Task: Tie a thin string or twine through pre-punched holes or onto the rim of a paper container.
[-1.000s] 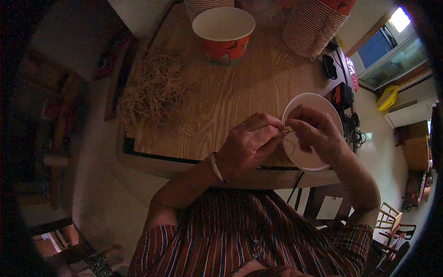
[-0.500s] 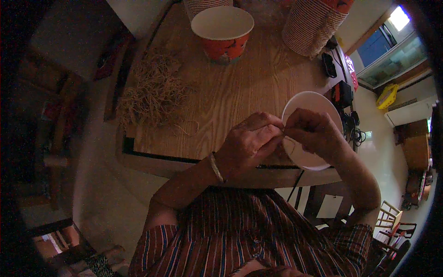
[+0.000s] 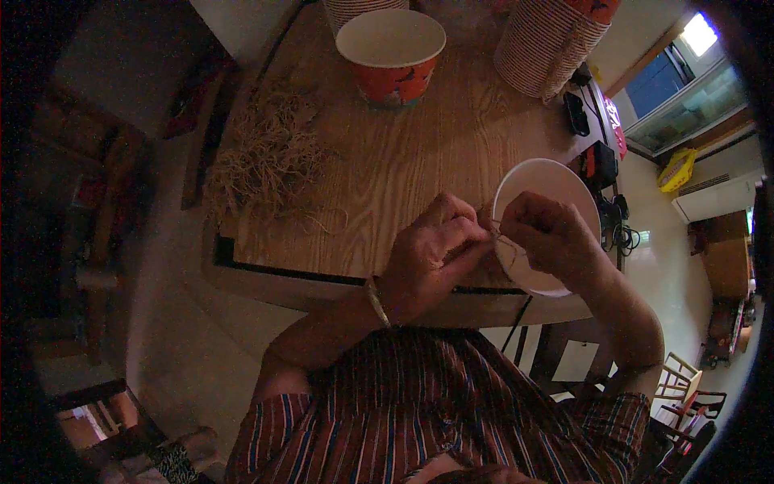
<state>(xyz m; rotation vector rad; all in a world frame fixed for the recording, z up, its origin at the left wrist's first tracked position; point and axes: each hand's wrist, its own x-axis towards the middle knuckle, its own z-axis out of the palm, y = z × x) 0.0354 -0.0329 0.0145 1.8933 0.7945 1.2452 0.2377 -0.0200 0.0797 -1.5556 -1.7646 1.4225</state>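
My left hand (image 3: 431,250), with a bracelet at its wrist, is closed in a pinch beside the left rim of a white-lined paper tub (image 3: 555,179). Over the tub's mouth, my right hand (image 3: 550,238) is also pinched, its fingertips close to the left ones. A thin tan strand (image 3: 508,242) runs between the fingertips and hangs a little way over the tub. Whether it is string or a fine root cannot be made out. On the table to the left lies a loose tangle of similar tan strands (image 3: 270,161).
A red patterned paper tub (image 3: 393,81) stands upright at the back of the wood-grain table (image 3: 419,161). Behind it is part of a tub stack (image 3: 343,12); another tall stack (image 3: 544,52) leans at the back right. Black devices and cables (image 3: 598,165) line the right edge.
The fingertips have drawn slightly apart, and more of the strand shows between them. Both hands stay at the tub's left rim.
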